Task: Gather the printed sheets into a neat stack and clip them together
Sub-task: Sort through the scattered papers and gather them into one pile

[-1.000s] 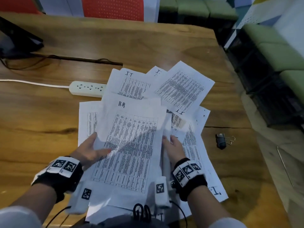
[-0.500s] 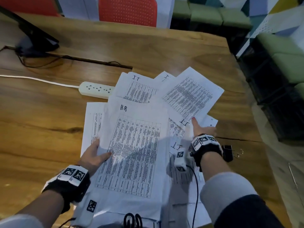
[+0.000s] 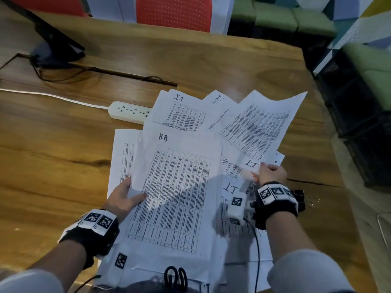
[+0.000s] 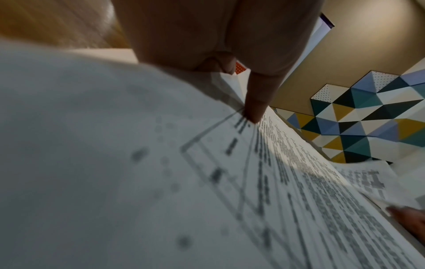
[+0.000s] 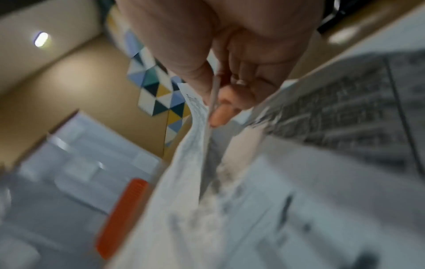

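Big wooden table (image 3: 190,66) with a glossy grain is taking up the whole view, with a white power strip (image 3: 130,112) lying near the far edge of the mess and a red perforated chair (image 3: 174,12) sitting behind it.

The white printed sheets with black tables (image 3: 184,115) are still fanned all over the middle. The left hand (image 3: 123,197) is holding the half-made stack topped by the "H.R" page (image 3: 175,187), thumb curled over its left edge, fingers hidden underneath. The right hand (image 3: 270,173) is pinching the near corner of a loose "I.T" sheet (image 3: 257,125), which is lifting off the pile and bowing a bit.

My take on doing this bit well: lifting the sheet clear before sliding it over should keep it from dragging the ones below. It's floppy paper, so holding by one corner is risking a crease. Laying it on the stack and squaring the edges against the thumb seems smart.

The black binder clip with wire handles (image 3: 300,197) is sitting on the table just beside the right wrist, untouched.
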